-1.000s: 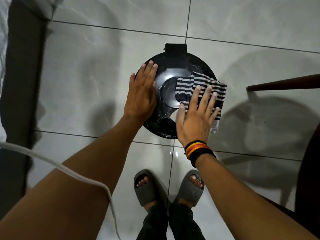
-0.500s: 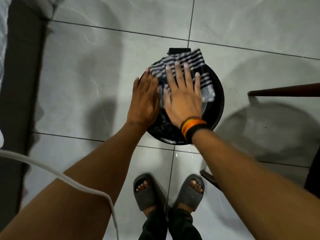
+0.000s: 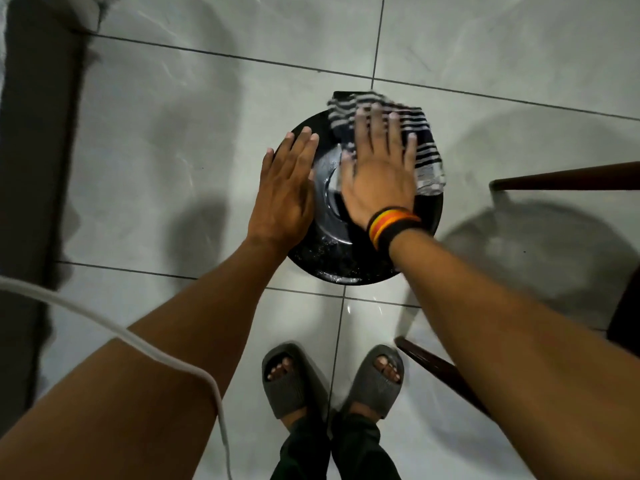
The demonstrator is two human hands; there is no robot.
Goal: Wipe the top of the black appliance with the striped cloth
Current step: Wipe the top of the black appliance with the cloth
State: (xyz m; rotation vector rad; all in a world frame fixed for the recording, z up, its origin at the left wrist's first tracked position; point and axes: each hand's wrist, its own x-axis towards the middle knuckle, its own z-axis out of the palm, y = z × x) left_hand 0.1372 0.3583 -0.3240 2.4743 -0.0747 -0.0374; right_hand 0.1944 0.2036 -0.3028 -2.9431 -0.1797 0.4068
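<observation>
A round black appliance (image 3: 332, 251) stands on the tiled floor, seen from above, its glossy top speckled with pale residue. The black-and-white striped cloth (image 3: 424, 147) lies over the far right part of the top. My right hand (image 3: 379, 174), with a striped wristband, presses flat on the cloth with fingers spread. My left hand (image 3: 285, 199) rests flat on the appliance's left rim, fingers together and holding nothing. The centre of the top is partly hidden by my right hand.
Dark wooden chair legs (image 3: 564, 176) reach in from the right, one low (image 3: 440, 368) beside my right foot. A white cable (image 3: 114, 336) crosses my left arm. My feet in grey slides (image 3: 294, 379) stand below the appliance. A dark strip (image 3: 31, 168) runs along the left.
My right hand slid the cloth from the right side to the far left of the top, then across to the far right. The left hand stayed on the left rim.
</observation>
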